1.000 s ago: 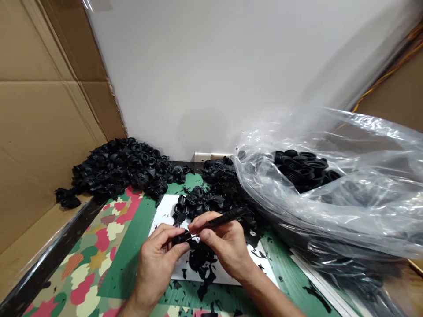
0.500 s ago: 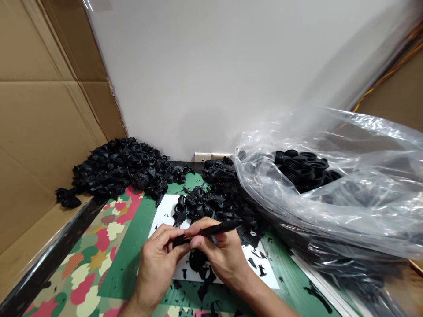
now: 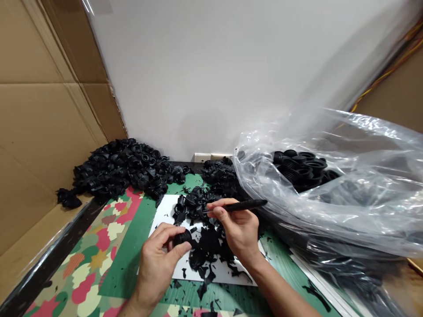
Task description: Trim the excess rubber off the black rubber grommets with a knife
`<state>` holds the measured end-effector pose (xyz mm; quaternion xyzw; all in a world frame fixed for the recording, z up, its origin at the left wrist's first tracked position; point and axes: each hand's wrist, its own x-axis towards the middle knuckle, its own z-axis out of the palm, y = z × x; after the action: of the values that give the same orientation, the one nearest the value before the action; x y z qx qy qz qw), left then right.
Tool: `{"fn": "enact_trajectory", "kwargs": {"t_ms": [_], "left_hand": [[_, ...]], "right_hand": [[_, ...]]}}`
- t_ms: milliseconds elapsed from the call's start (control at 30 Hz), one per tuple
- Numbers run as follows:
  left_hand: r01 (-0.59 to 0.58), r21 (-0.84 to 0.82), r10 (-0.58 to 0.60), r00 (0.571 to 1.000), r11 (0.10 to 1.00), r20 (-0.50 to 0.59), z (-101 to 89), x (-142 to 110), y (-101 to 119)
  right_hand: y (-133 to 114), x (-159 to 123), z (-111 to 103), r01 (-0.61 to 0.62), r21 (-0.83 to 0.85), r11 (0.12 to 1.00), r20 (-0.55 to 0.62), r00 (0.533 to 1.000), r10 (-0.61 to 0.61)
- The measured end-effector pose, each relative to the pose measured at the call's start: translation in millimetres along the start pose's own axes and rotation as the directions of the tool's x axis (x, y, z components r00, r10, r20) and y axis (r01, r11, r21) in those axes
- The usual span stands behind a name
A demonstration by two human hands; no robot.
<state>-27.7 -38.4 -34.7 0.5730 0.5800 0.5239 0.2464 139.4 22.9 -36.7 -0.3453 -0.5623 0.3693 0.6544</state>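
Note:
Between the thumb and fingers of my left hand [image 3: 160, 257] is a black ribbed rubber part [image 3: 182, 237], held over the white sheet [image 3: 161, 215]. My right hand [image 3: 239, 226] grips a black-handled craft knife [image 3: 246, 205] like a pen, its thin tip pointing left and apart from the part. Below and between the hands lie black rubber scraps [image 3: 209, 242] on the sheet. Just beyond them sits a small heap of black ribbed parts [image 3: 194, 202] with ragged edges.
A large pile of black parts [image 3: 122, 169] stands at the back left by a cardboard panel [image 3: 42, 132]. At right, a clear plastic bag [image 3: 330, 220] holds ribbed black rubber parts [image 3: 300, 167]. A green mat [image 3: 125, 264] lies under the sheet.
My right hand has moved up and to the right with the knife, away from the rubber part. My left hand has stayed in place, still holding the part.

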Motion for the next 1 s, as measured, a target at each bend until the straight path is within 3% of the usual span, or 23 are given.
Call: {"fn": "enact_trajectory", "kwargs": {"t_ms": [67,133,267,433,600,800,1000], "left_hand": [[-0.014,-0.002,0.014,1.0,1.0,-0.009,-0.5,0.3,1.4],[-0.018,-0.002,0.018,1.0,1.0,-0.01,-0.9,0.5,2.1],[0.024,-0.02,-0.024,1.0,1.0,0.003,-0.2,-0.6,-0.6],[0.188,-0.073,-0.188,0.982,0.98,-0.006,2.6,-4.2,-6.3],[0.028,0.119,-0.023,0.999,0.992,-0.043,1.8,-4.2,-3.6],[-0.033,0.219,0.051,0.996,0.975,-0.077,2.0,-2.7,-1.4],[-0.031,0.238,0.05,0.996,0.971,-0.076,3.6,-3.6,-1.6]], "right_hand": [[-1.6,-1.9,1.6,-0.144,0.157,0.977,0.055,0.989,0.137],[-4.3,-3.8,3.5,-0.212,0.244,0.946,0.124,0.975,0.186],[-6.4,-5.5,6.0,-0.231,0.308,0.923,0.166,0.968,0.186],[-6.0,-7.1,7.5,-0.303,0.318,0.898,0.167,0.951,0.261],[-7.1,-12.7,9.3,-0.319,0.247,0.915,0.24,0.935,0.261],[-11.5,-20.1,12.1,-0.124,0.042,0.991,0.266,0.958,0.108],[-15.8,-20.5,15.7,0.104,-0.048,0.993,0.293,0.952,-0.085]]}}
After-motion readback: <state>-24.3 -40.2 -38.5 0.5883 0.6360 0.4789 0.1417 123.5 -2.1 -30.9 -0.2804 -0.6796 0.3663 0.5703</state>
